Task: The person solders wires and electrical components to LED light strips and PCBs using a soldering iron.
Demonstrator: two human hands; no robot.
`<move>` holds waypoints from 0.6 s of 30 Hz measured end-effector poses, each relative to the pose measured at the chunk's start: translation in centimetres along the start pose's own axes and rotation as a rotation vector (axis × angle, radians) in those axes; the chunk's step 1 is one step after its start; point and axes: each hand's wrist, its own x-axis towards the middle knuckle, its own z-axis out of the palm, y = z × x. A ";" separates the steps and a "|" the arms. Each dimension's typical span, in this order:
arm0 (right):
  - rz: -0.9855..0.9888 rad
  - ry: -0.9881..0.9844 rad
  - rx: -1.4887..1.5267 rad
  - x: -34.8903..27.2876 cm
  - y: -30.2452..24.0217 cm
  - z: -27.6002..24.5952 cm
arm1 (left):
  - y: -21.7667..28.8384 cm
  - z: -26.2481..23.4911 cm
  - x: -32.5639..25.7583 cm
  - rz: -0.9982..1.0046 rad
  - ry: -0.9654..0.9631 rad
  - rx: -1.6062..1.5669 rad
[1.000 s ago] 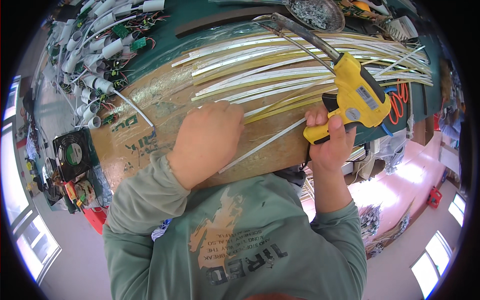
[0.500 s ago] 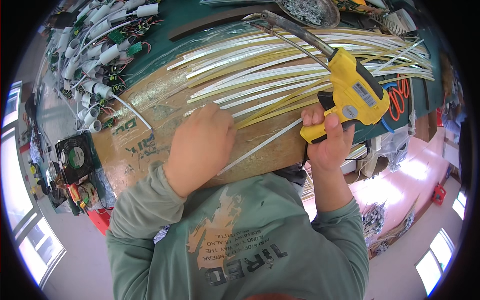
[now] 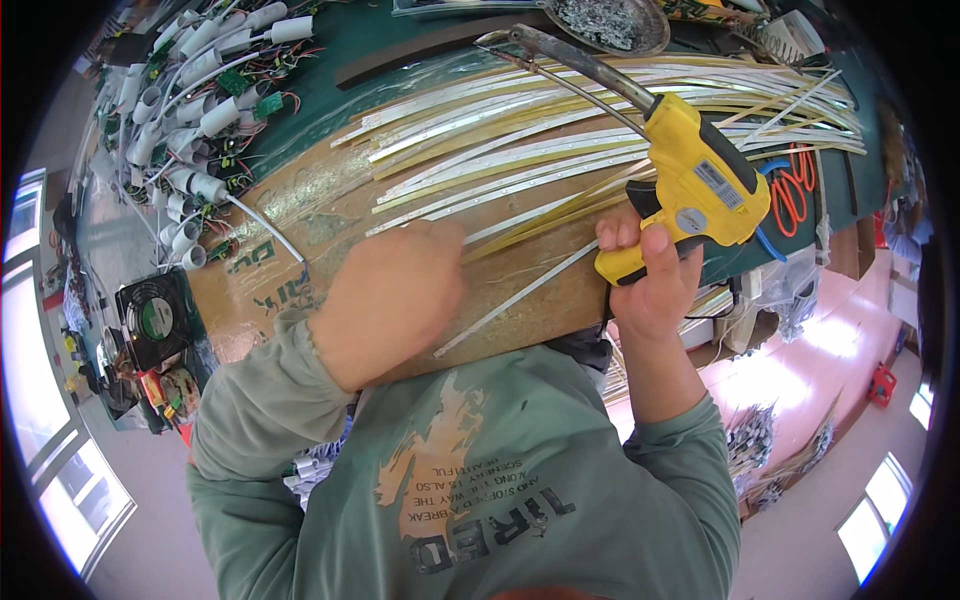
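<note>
A yellow and black soldering gun [image 3: 700,185] is gripped in my right hand [image 3: 650,270], its long metal barrel and thin side tube slanting up and left over the strips. Below it lies a single narrow white strip [image 3: 515,300], its upper end meeting my right fingers; whether they pinch it is unclear. My left hand [image 3: 390,300] hovers or rests at the board's near left, knuckles up and slightly blurred. Its fingertips are hidden beneath it. Just beyond that hand lie the left ends of many white and yellow LED-type strips [image 3: 500,150], spread over the brown board [image 3: 330,200].
White tubular housings [image 3: 220,115] with green circuit boards and wires pile up at the left. A black fan [image 3: 155,315] stands near the left edge. A round dish of grey metal bits [image 3: 610,25] sits at the back. An orange coiled cord [image 3: 790,200] lies at the right.
My left hand has drawn slightly back and left, away from the strip ends. My right hand and the soldering gun have shifted a little left in view.
</note>
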 end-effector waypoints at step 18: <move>-0.158 0.033 -0.041 0.7 -0.4 -0.5 | -4.3 1.0 0.5 0.493 0.427 0.495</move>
